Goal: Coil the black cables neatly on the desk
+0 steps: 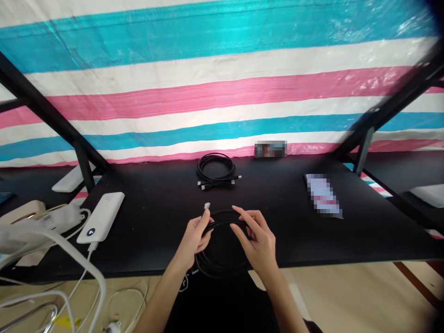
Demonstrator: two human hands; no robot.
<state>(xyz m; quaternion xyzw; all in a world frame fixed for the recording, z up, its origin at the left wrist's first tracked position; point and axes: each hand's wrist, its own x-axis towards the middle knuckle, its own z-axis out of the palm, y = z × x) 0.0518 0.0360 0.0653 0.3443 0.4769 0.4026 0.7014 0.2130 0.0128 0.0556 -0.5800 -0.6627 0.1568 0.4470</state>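
A coiled black cable [222, 270] hangs between my hands at the front edge of the black table. My left hand [196, 236] is closed on the coil, its thumb pressed against the strands. One pale, capped cable plug [207, 206] sticks up above that thumb. On the coil's right side is my right hand [257, 236], thumb and index finger spread around the strands, the other fingers curled in by the cable. Beyond my hands, a second coiled black cable [215, 169] lies on the table, several light-tipped plugs at its near side.
A white power bank [101, 217] with a plugged-in cord lies left, beside a white power strip [62, 218]. A blurred phone [324, 195] lies right; another blurred object [270, 149] leans against the striped sheet [208, 104]. Black metal struts [52, 113] flank the table [156, 252].
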